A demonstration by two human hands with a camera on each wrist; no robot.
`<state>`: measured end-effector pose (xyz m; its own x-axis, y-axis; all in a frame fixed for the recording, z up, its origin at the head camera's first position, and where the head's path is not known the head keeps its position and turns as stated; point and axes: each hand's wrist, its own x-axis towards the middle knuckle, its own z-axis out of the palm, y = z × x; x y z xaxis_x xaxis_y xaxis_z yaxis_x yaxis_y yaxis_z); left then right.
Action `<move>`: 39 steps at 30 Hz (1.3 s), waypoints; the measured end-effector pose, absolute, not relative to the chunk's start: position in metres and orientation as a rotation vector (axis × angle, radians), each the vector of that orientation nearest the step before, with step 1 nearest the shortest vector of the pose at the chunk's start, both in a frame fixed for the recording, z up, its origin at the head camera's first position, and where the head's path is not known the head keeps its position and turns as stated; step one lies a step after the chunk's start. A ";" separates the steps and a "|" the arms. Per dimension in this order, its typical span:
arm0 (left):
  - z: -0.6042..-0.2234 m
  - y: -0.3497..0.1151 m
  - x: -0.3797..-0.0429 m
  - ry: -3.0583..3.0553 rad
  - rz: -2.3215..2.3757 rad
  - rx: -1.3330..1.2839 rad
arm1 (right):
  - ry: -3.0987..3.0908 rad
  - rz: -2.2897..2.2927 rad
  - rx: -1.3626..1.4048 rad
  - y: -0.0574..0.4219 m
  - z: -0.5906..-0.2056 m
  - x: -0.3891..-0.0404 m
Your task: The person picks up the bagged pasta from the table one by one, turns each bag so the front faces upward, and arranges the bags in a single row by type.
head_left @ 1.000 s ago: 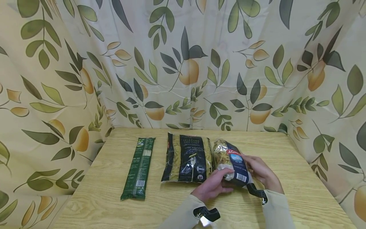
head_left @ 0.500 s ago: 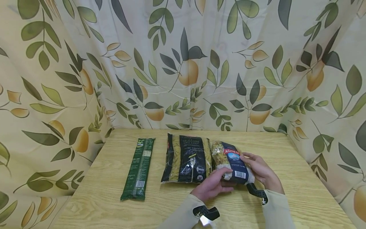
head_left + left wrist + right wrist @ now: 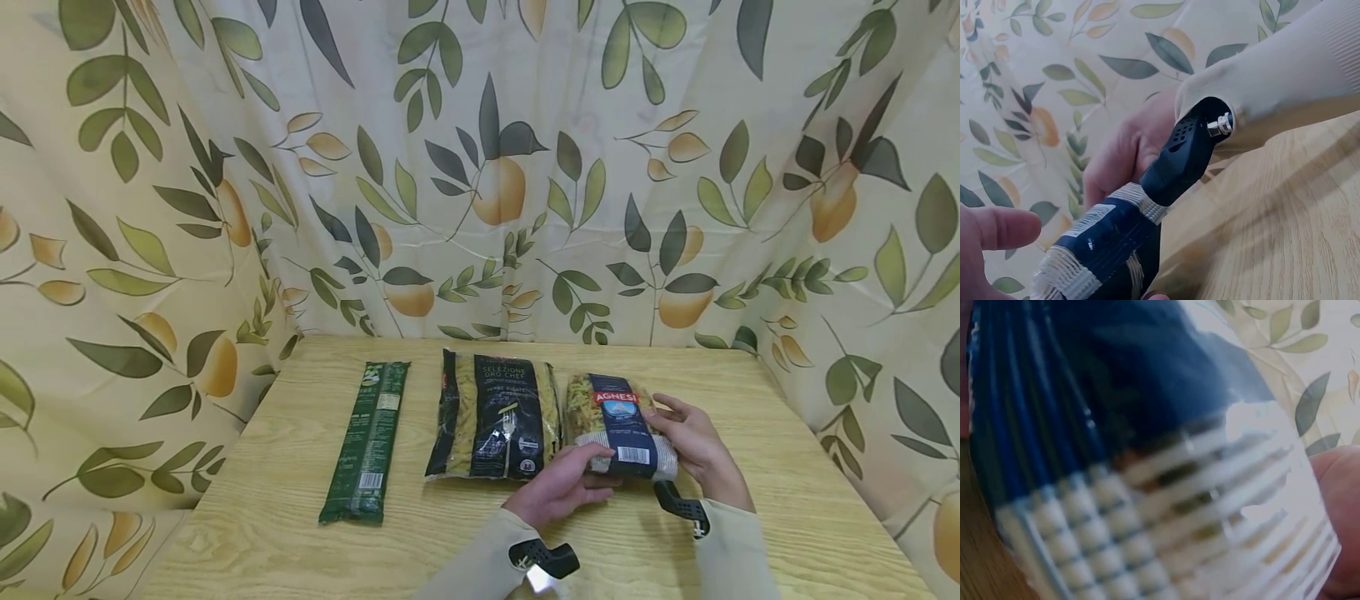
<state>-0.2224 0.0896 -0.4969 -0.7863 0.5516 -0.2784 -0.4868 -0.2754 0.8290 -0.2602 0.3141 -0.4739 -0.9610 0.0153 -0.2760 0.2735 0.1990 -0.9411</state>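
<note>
Both hands hold a clear and navy AGNESI pasta bag [image 3: 619, 417] at the right of the row in the head view. My left hand [image 3: 558, 485] grips its lower left corner, thumb over the front and fingers below. My right hand [image 3: 693, 442] grips the right side, thumb on the front; its other fingers are partly hidden behind the bag. Directly left of it lies a black penne pasta bag [image 3: 498, 417]. The pasta bag's striped end [image 3: 1229, 506] fills most of the right wrist view. In the left wrist view, the bag [image 3: 1107, 234] lies between the thumb and a fingertip.
A long green packet [image 3: 365, 442] lies farther left on the wooden table [image 3: 255, 517]. A leaf-and-fruit patterned curtain [image 3: 465, 167] encloses the back and sides. Each wrist bears a black camera mount [image 3: 543, 557].
Both hands have turned the AGNESI bag from a slant to nearly straight, its label now facing up more squarely. The black bag and green packet stay in place.
</note>
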 end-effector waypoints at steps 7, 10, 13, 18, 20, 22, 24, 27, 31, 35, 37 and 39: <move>-0.495 0.092 -0.221 1.341 2.098 0.075 | 2.300 -1.857 0.295 0.319 -0.474 -0.259; -0.494 0.093 -0.220 1.332 2.100 0.068 | 2.318 -1.857 0.313 0.321 -0.475 -0.260; -0.493 0.093 -0.219 1.332 2.100 0.069 | 2.323 -1.879 0.330 0.324 -0.476 -0.260; -0.491 0.094 -0.218 1.363 2.084 0.069 | 2.295 -1.934 0.363 0.329 -0.477 -0.260; -0.490 0.094 -0.218 1.384 2.075 0.075 | 2.282 -1.950 0.369 0.330 -0.479 -0.260; -0.491 0.095 -0.218 1.397 2.065 0.082 | 2.274 -1.962 0.371 0.332 -0.481 -0.260; -0.491 0.096 -0.217 1.404 2.056 0.093 | 2.275 -1.966 0.373 0.333 -0.483 -0.261; -0.493 0.098 -0.218 1.403 2.043 0.105 | 2.293 -1.962 0.386 0.335 -0.485 -0.262; -0.493 0.099 -0.218 1.396 2.034 0.113 | 2.313 -1.962 0.418 0.336 -0.486 -0.263; -0.493 0.099 -0.219 1.400 2.029 0.120 | 2.313 -1.966 0.454 0.337 -0.485 -0.262; -0.493 0.100 -0.219 1.403 2.028 0.120 | 2.302 -1.974 0.472 0.338 -0.485 -0.262; -0.493 0.100 -0.219 1.410 2.026 0.118 | 2.295 -1.979 0.488 0.338 -0.485 -0.262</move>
<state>-0.2186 0.1000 -0.4930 -0.7796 0.5578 -0.2847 -0.4609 -0.2032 0.8639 -0.2623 0.3384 -0.4850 -0.9470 0.1910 -0.2581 0.2834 0.1193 -0.9516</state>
